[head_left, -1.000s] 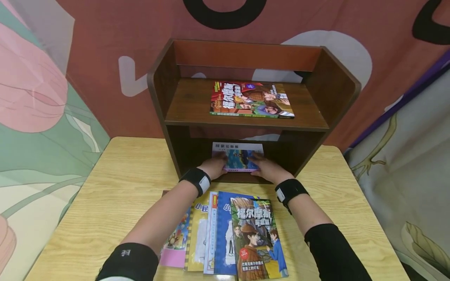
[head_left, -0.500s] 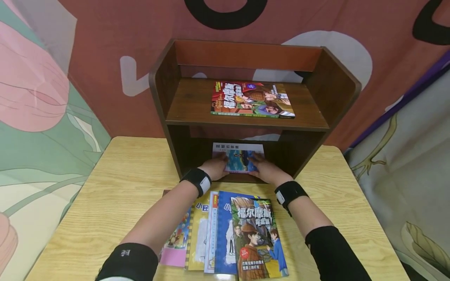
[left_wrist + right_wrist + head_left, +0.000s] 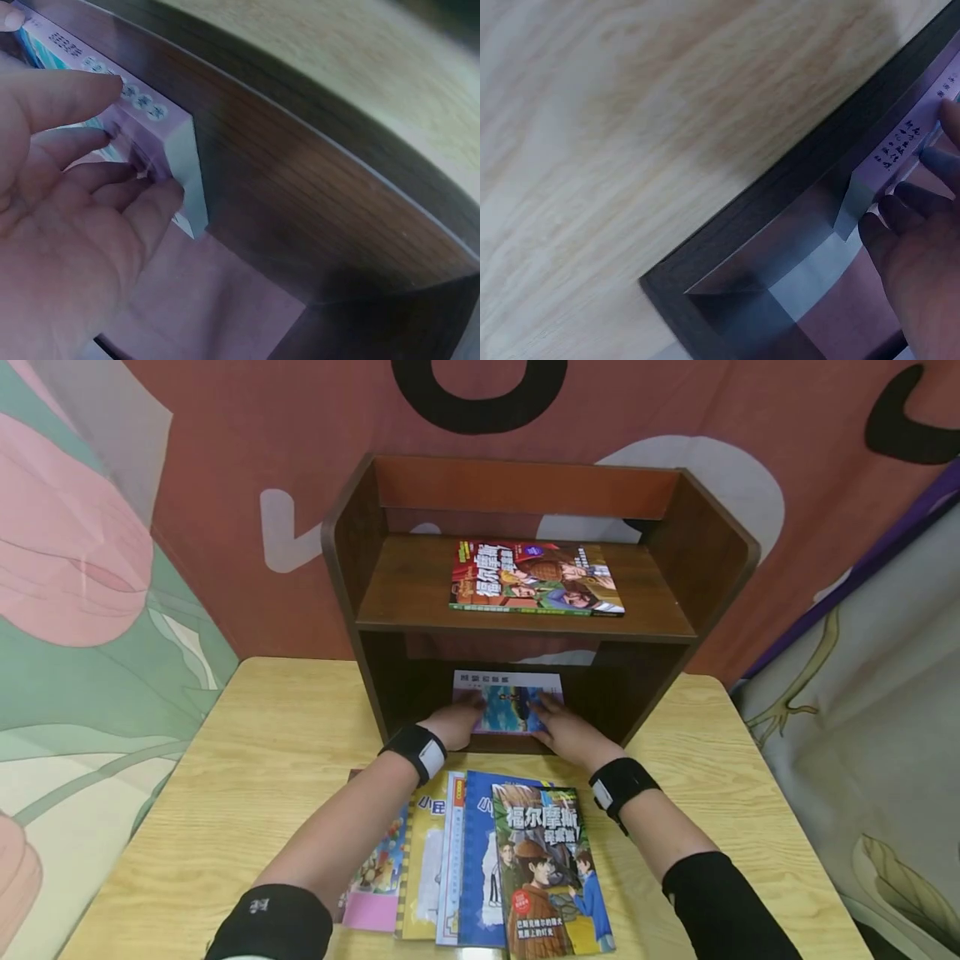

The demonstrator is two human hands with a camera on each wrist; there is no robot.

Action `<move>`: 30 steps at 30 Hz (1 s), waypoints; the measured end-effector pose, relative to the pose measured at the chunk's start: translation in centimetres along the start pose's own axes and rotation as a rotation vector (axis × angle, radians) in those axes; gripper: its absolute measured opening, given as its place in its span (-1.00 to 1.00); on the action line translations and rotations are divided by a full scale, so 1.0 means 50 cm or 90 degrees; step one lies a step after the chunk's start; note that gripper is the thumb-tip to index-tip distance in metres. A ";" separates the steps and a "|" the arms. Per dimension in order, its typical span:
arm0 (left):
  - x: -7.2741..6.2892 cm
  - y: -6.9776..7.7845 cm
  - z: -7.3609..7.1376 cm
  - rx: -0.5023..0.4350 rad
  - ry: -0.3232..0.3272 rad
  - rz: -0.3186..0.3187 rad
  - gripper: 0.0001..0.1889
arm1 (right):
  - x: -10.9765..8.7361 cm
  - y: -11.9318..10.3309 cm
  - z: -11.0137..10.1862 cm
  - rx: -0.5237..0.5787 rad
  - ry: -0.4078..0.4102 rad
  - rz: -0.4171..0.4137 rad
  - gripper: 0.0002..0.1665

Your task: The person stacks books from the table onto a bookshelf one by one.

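Observation:
A thick book (image 3: 507, 708) with a blue picture and a white strip along its cover lies flat on the lower shelf. Its pale purple spine (image 3: 154, 109) faces the front. At the left end, my left hand (image 3: 453, 720) touches it with loosely bent fingers on the cover and the thumb over the spine. My right hand (image 3: 573, 731) rests at the other end, fingers spread on the cover and thumb by the spine. In the right wrist view, fingers (image 3: 915, 206) of that hand lie along the book's edge. The back of the book is partly in shadow.
The dark wooden bookshelf (image 3: 525, 628) stands at the back of the table (image 3: 292, 735). A red comic-style book (image 3: 536, 578) lies on its upper shelf. In front, below my forearms, several overlapping books lie, including a blue one (image 3: 476, 860) and a detective book (image 3: 553, 868).
The whole head view has shifted slightly. Both thumbs have eased a little off the book's front, the left one most, while the book stays in about the same spot.

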State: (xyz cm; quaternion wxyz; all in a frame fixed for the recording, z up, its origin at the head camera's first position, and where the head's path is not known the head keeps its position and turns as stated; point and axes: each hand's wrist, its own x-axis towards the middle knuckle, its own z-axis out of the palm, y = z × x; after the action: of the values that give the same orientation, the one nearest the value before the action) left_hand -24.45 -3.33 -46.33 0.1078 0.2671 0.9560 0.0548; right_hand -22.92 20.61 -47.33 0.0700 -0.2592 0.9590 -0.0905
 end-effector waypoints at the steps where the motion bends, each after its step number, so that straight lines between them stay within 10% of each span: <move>1: -0.002 -0.001 0.002 0.003 0.009 0.009 -0.41 | -0.005 0.000 0.000 0.000 0.006 -0.005 -0.35; 17: -0.080 0.015 -0.016 -0.031 0.059 0.062 -0.51 | -0.100 -0.074 -0.007 -0.016 0.077 -0.063 -0.31; 30: -0.213 0.092 -0.013 -0.065 0.068 0.137 -0.43 | -0.198 -0.140 0.002 0.067 0.098 -0.013 -0.21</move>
State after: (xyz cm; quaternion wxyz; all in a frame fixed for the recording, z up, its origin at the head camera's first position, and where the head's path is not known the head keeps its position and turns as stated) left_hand -13.43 -4.99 -43.05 0.0640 0.3594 0.9221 0.1286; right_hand -11.02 19.72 -45.11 0.0088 -0.2569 0.9529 -0.1609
